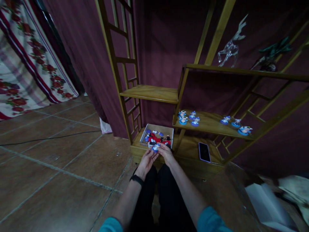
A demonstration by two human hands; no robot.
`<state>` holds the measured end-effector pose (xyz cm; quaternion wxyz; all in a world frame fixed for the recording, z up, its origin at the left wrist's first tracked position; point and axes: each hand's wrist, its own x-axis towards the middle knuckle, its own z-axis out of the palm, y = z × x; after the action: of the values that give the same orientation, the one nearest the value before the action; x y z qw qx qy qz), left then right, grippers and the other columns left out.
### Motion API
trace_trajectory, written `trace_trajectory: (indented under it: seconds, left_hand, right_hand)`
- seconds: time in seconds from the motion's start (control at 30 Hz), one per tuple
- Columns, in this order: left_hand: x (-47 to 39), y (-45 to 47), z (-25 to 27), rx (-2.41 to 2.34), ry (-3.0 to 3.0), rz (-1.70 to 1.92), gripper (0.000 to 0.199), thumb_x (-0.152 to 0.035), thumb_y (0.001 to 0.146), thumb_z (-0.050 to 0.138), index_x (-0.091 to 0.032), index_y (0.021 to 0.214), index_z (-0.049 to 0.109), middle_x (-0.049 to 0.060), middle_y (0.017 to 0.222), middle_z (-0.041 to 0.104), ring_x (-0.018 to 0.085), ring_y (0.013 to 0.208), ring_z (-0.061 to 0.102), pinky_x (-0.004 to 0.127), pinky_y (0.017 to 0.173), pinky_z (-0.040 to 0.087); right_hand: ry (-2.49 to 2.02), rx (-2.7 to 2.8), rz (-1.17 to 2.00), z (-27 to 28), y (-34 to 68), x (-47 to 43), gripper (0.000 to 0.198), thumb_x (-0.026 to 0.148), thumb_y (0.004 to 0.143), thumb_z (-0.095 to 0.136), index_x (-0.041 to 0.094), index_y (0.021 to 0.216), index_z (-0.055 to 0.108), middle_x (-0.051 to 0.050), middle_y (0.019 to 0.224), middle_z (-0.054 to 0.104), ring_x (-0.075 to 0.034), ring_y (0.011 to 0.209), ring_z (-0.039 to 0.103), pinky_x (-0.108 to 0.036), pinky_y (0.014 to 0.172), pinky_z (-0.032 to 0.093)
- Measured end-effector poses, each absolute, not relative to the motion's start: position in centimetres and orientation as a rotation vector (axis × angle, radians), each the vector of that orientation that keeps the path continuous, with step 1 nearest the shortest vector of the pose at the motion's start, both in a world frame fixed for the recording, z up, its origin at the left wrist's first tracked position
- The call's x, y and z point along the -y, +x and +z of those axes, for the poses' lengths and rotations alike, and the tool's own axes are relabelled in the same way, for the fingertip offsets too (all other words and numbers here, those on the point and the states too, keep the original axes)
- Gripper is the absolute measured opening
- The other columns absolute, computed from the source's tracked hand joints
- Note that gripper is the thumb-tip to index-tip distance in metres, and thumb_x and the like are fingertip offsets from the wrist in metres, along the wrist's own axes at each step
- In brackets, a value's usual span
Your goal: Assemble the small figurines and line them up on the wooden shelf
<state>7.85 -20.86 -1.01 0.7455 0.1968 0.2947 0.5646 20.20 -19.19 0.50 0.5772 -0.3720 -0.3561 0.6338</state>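
1. White open box [167,130] is serving as landmark; purple, red, black and white pieces are lying jumbled inside. Individual shapes are probably figurines too, though the dim light is blurring them.
2. Small white-and-purple figurine [155,148] is sitting between both hands, just in front of the box's near edge.
3. Left hand [146,161], black wristband [136,179] behind it: thumb and fingers are clamping the figurine low, from its left.
4. Right hand [166,153]: fingertips are closing on the same figurine from its right.
5. Right of the box and higher, a wooden shelf [210,120] is carrying four figurines [182,120] in a cluster and three figurines [237,122] farther along.
6. Phone [204,152] is lying right of the box, below that shelf.
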Motion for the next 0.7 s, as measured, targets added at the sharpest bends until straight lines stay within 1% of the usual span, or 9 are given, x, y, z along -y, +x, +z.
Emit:
trace_trajectory:
  seconds: [0.13, 0.3, 0.57, 0.7]
  left_hand:
    - [20.9, 7.9, -1.3, -0.648, 0.421, 1.282, 0.036, -0.005, 0.073, 0.061, -0.020, 0.106, 0.058, 0.005, 0.099, 0.066, 0.015, 0.091, 0.062, 0.036, 0.092, 0.043]
    - [20.9, 7.8, -1.7, -0.646, 0.431, 1.361, 0.042, 0.001, 0.068, 0.061, -0.020, 0.105, 0.060, 0.005, 0.100, 0.065, 0.015, 0.094, 0.061, 0.035, 0.094, 0.042]
    - [20.7, 7.7, -2.2, -0.659, 0.512, 1.438, 0.051, 0.004, 0.058, 0.066, -0.021, 0.102, 0.062, 0.004, 0.102, 0.065, 0.014, 0.092, 0.060, 0.028, 0.086, 0.044]
    - [20.7, 7.8, -2.4, -0.673, 0.532, 1.471, 0.051, 0.004, 0.056, 0.066, -0.021, 0.101, 0.062, 0.004, 0.101, 0.065, 0.014, 0.092, 0.060, 0.027, 0.085, 0.043]
  right_hand:
    - [-0.895, 0.853, 1.460, 0.8, 20.1, 19.5, 0.043, 0.033, 0.058, 0.073, 0.022, 0.099, 0.066, -0.004, 0.095, 0.068, -0.020, 0.089, 0.061, -0.034, 0.086, 0.043]
    - [-0.936, 0.880, 1.462, 0.8, 20.0, 19.6, 0.045, 0.034, 0.059, 0.073, 0.022, 0.102, 0.066, -0.006, 0.098, 0.068, -0.021, 0.092, 0.061, -0.035, 0.085, 0.042]
    - [-0.968, 0.842, 1.483, 0.3, 19.6, 19.6, 0.044, 0.030, 0.057, 0.073, 0.022, 0.100, 0.065, -0.006, 0.100, 0.066, -0.022, 0.095, 0.060, -0.037, 0.086, 0.044]
    - [-0.934, 0.791, 1.486, -0.1, 19.2, 19.3, 0.042, 0.028, 0.057, 0.073, 0.020, 0.097, 0.065, -0.006, 0.096, 0.067, -0.022, 0.094, 0.061, -0.037, 0.086, 0.045]
